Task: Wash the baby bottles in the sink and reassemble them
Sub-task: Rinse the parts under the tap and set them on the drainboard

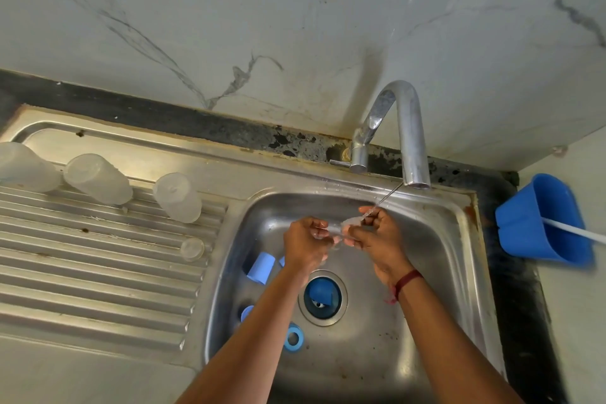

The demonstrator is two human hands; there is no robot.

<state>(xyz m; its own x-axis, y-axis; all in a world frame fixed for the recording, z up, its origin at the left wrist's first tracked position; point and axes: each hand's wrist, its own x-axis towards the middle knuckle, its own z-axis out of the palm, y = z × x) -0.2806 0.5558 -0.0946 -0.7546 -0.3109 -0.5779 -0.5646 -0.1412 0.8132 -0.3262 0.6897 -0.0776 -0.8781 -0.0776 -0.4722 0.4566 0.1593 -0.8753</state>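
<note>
While a thin water stream (388,195) falls from the faucet (410,128) spout at centre right of the frame, both hands work over the sink (442,239) basin. The left hand (305,243) and the right hand (377,236) meet just below the spout and hold one small clear part (341,229) between them. The fingers of both hands are curled and pinch this part from opposite sides. The stream lands on its right end. The part's long axis runs roughly left to right across the frame. Which end points where cannot be determined, because the material is transparent and mostly covered by the fingers.

Three clear bottles (98,179) stand in a row on the ribbed drainboard (98,272) at the left of the frame. Each bottle's long axis slants from upper left to lower right, with the closed base toward the upper left and the mouth down on the ribs. A small clear dome (192,249) rests on the ribs below the rightmost bottle, apart from it.

Blue parts lie on the basin floor. One blue cap (260,268) lies on its side left of the left wrist. A second blue cap (319,292) sits in the drain opening. A blue ring (292,339) lies flat near the lower part of the basin. A blue holder (544,223) at the right edge contains a white rod (574,229).
</note>
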